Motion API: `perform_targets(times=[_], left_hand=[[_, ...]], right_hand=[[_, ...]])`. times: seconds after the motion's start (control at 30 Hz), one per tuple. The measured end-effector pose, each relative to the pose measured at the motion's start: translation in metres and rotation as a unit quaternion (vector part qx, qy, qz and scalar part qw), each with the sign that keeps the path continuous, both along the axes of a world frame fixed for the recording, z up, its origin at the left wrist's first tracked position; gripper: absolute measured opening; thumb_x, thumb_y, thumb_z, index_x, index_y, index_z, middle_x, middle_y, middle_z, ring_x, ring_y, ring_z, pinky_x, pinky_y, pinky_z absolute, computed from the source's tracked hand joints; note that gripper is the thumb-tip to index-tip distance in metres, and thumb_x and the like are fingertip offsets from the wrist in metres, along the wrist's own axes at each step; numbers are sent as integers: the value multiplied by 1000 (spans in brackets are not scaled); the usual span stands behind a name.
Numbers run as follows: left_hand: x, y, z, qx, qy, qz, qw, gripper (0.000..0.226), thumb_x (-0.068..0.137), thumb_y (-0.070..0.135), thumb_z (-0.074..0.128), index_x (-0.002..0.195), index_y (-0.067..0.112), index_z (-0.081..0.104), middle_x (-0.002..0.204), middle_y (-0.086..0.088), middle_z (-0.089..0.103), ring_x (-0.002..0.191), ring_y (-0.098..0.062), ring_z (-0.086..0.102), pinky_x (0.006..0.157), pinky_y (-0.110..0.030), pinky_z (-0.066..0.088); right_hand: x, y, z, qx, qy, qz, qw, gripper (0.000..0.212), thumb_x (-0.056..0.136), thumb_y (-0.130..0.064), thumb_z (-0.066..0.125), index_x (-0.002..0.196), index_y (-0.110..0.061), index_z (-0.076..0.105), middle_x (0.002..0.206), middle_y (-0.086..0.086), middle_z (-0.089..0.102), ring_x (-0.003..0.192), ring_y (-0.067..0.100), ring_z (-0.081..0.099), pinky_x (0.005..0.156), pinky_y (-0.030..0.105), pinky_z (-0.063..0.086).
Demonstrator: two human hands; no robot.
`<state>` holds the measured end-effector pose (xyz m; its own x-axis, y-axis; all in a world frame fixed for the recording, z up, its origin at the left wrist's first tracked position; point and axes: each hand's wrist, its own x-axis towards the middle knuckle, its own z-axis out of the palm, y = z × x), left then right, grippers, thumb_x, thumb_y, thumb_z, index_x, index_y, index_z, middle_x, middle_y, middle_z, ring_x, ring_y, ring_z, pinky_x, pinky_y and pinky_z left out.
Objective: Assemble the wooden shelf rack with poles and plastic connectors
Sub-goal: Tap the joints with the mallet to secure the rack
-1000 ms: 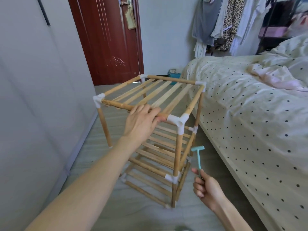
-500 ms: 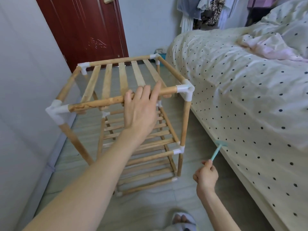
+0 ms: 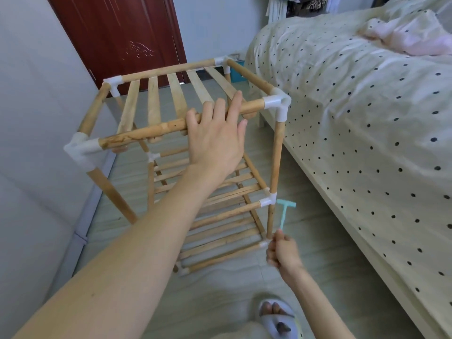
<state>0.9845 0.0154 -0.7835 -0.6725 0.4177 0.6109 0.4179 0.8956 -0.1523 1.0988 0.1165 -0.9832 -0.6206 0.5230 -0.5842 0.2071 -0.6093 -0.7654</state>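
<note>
The wooden shelf rack [image 3: 277, 152] stands on the floor with three slatted tiers, its poles joined by white plastic connectors [image 3: 277, 105]. My left hand [image 3: 215, 140] lies flat on the front top pole [image 3: 146, 132], fingers straight and reaching over it. My right hand [image 3: 283, 253] grips the handle of a small teal T-shaped hammer [image 3: 285, 211]. The hammer's head is right beside the middle-tier connector [image 3: 267, 201] on the front right leg.
A bed with a dotted sheet [image 3: 367, 118] runs along the right, close to the rack. A grey wall [image 3: 36, 118] is on the left and a dark red door [image 3: 117, 33] behind. My slippered foot [image 3: 277, 316] stands on the tiled floor below.
The view has dropped and come closer to the rack. My right hand has raised the teal hammer from near the bed edge to the middle-tier connector. My left hand stays on the top pole.
</note>
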Motion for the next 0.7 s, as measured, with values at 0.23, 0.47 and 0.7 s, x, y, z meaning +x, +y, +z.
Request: perform_targets(times=[0.23,0.47,0.7], left_hand=[[2,3,1,1,-5,5,1000,52,98,40,24,146,19,26,114,-6,50,101,-26,44,89,-43,31],[3,2,0,3,-4,1,1000,50,98,39,26,143,19,31,112,-5,51,100,-26,45,89,-43,30],[1,2,2,4,-12,0,1000,50,98,39,28,142,17,32,111,-6,52,100,-26,45,91,-44,31]], right_hand=[[-12,-1,12,51,-1,6,999,27,103,-24,29,84,-13,43,57,0,34,40,8,32,34,19,28],[0,3,13,-26,56,32,998,33,104,-22,26,74,-15,38,49,-5,30,34,6,27,32,18,21],[11,-7,11,-183,62,96,977,35,103,-25,23,70,-17,32,44,-6,21,28,5,16,32,9,13]])
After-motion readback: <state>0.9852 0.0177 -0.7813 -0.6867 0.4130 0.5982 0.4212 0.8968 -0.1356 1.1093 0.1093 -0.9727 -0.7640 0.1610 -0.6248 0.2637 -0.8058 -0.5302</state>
